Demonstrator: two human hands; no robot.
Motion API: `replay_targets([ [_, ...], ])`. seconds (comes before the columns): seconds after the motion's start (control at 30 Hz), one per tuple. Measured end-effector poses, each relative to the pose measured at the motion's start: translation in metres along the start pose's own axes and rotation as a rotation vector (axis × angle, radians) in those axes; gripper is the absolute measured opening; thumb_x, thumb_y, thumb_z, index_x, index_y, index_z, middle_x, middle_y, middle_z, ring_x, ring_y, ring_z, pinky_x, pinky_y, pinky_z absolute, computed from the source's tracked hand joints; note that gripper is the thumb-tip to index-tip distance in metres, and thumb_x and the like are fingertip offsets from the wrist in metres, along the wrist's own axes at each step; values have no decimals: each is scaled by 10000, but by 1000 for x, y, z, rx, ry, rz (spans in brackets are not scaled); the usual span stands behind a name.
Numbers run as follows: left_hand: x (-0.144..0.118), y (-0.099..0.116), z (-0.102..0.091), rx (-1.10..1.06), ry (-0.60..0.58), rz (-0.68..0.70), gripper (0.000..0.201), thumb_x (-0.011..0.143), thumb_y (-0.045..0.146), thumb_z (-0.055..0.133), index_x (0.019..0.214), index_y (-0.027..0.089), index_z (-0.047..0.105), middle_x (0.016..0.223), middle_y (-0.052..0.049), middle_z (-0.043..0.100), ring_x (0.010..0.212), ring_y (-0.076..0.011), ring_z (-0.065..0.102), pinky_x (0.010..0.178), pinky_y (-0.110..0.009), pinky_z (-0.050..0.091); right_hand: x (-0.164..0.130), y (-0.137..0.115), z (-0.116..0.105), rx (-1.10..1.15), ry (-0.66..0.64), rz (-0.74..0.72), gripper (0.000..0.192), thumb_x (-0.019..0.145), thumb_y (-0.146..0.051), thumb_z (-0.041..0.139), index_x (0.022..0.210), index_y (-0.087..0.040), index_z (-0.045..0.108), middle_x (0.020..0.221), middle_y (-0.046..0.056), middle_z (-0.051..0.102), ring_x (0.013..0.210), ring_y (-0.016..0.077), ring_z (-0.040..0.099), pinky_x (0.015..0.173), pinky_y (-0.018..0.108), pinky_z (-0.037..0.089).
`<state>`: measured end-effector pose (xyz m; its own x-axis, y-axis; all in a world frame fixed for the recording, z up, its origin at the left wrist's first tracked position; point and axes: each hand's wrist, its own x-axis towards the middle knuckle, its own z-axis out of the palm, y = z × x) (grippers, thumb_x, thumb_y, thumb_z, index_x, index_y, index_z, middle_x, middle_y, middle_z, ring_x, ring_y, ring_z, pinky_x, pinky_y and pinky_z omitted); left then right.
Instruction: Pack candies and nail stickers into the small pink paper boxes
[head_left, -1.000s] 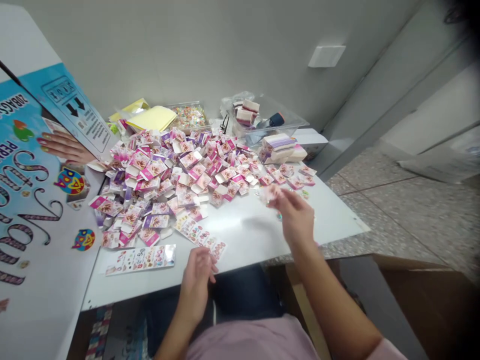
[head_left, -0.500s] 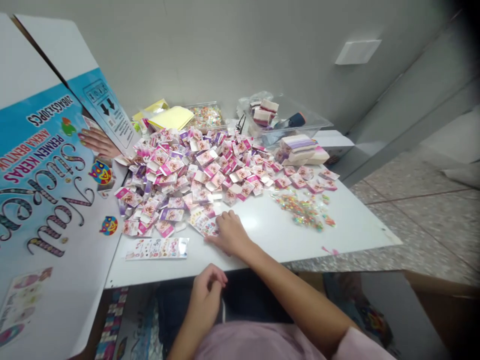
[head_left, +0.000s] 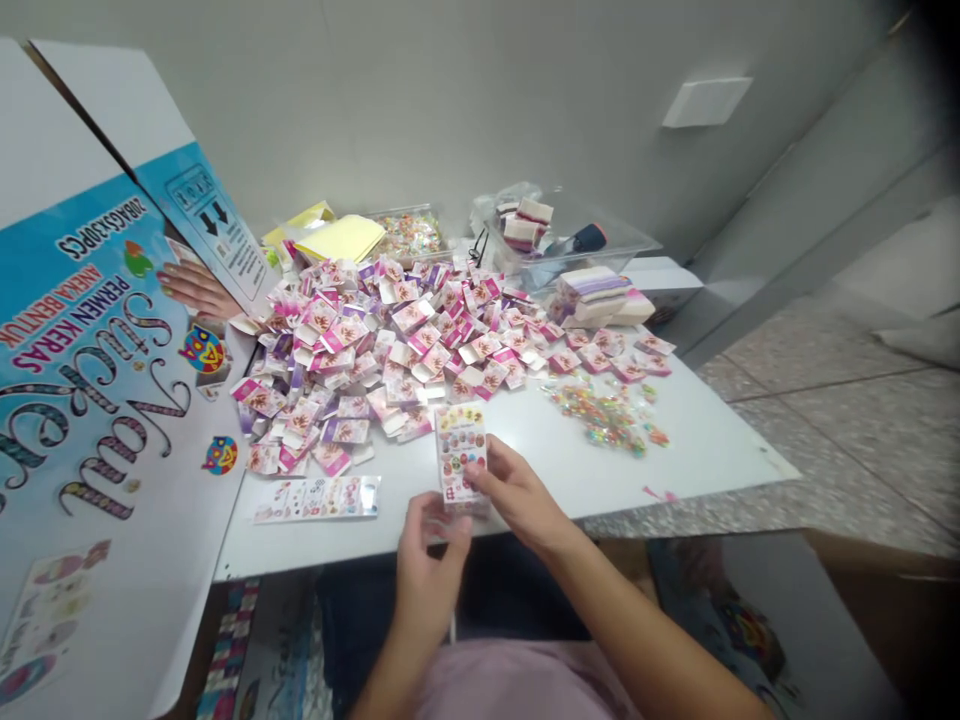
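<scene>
Both the left hand [head_left: 429,560] and right hand [head_left: 517,497] pinch an upright sticker sheet [head_left: 460,455] printed with small multicoloured oval designs above the tabletop [head_left: 540,460].

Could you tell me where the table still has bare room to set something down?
Bare white table lies between the box pile and the near edge, left of the candy scatter; also the right corner. The back is crowded with a clear bin and yellow sheets.

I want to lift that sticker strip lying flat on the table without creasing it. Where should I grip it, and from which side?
Take the sticker strip by its right short end, nearest the left hand. It lies flat with its long side along the table edge, apart from the box pile, so probably come in low from the right, slip a finger under that end and pinch it.
</scene>
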<state>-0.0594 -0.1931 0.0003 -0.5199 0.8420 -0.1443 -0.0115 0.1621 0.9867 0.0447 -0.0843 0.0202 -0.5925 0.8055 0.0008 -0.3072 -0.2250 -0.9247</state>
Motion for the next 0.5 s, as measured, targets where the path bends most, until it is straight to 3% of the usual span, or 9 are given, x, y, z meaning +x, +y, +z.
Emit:
replay_targets([
  [0.1, 7, 8, 5, 25, -108, 29, 405, 832, 415, 685, 1147, 192, 563, 779, 1, 612, 739, -153, 554, 730, -263, 447, -10, -5, -6, -26, 20, -55, 208, 886, -363, 671, 1035, -225, 623, 954, 27, 682, 860, 176, 639, 793, 303, 519],
  [0.23, 16, 18, 5, -142, -517, -112, 371, 882, 482, 600, 912, 126, 700, 752, -45, 662, 691, -171, 580, 673, -281, 465, -20, -15, -19, -195, 31, -246, 134, 896, -301, 656, 1003, -238, 704, 976, 57, 720, 886, 207, 676, 783, 327, 544],
  [0.27, 17, 19, 5, -187, -545, -138, 383, 882, 487, 599, 910, 121, 708, 736, -44, 666, 673, -170, 581, 664, -281, 464, -23, -19, -22, -268, -1, -317, 125, 914, -267, 625, 994, -245, 720, 1020, 66, 718, 925, 212, 678, 798, 331, 543],
  [0.4, 21, 23, 2, -356, -455, -199, 471, 899, 548, 539, 1041, 126, 691, 810, -63, 690, 718, -188, 603, 689, -290, 465, -37, -34, -29, -627, -213, -490, 366, 971, -104, 414, 1147, -263, 693, 1292, 107, 619, 1146, 216, 614, 929, 364, 499],
  [0.5, 19, 29, 1, -397, -546, -231, 478, 908, 554, 516, 1100, 137, 648, 882, -72, 681, 770, -195, 607, 712, -293, 466, -45, -40, -28, -771, -262, -540, 398, 943, -61, 395, 1203, -229, 645, 1329, 138, 576, 1172, 223, 574, 966, 396, 465],
])
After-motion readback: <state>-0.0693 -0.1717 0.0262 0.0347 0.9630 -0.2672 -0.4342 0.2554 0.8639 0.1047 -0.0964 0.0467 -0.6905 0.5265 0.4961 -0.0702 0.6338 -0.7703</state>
